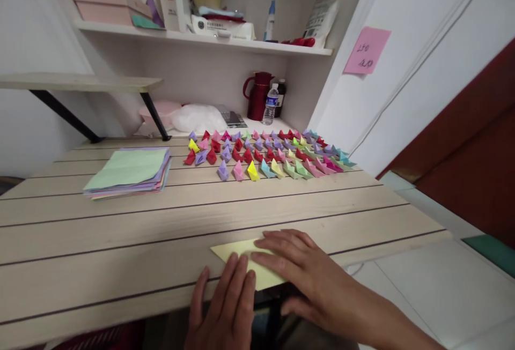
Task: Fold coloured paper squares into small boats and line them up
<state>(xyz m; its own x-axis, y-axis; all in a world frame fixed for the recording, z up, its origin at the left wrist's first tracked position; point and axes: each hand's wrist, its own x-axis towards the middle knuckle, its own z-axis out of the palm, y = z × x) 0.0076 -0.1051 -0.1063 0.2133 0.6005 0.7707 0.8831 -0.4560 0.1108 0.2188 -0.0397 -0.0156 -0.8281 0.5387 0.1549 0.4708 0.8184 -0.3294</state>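
A pale yellow sheet of paper lies folded on the near edge of the wooden table. My left hand rests flat at the table's edge, fingertips touching the sheet's near side. My right hand lies flat on top of the sheet with its fingers stretched out to the left, pressing it down. Neither hand grips anything. Further back, several small folded paper boats in many colours stand in rows. A stack of coloured paper sheets lies at the left.
A dark red jug and a water bottle stand in the alcove behind the boats. A shelf above holds boxes and bottles. A pink note sticks to the white wall at right. The table ends at right above a tiled floor.
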